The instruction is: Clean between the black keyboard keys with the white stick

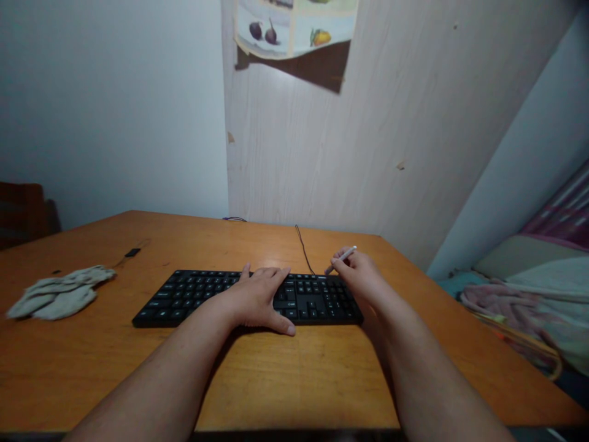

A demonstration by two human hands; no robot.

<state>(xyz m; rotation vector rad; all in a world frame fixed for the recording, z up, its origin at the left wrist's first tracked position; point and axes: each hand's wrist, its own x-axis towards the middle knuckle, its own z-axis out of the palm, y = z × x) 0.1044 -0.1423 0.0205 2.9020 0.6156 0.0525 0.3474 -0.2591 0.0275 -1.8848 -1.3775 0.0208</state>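
A black computer keyboard (197,298) lies flat on the wooden table in front of me. My left hand (260,298) rests across its middle, fingers spread towards the far edge and the thumb stretched along the near edge. At the keyboard's far right corner, my right hand (354,270) pinches a slim, white pen-like stick (345,255). Its darker lower end points down and left, close to the keyboard's back edge; whether it touches, I cannot tell. Part of the keys is hidden under my left hand and wrist.
On the wooden table (299,380), a crumpled pale cloth (62,293) lies at the left, with a small black object (133,252) behind it. A black cable (302,245) runs back from the keyboard. Beyond the table's right side are heaped fabrics (506,301); a chair (21,212) stands far left.
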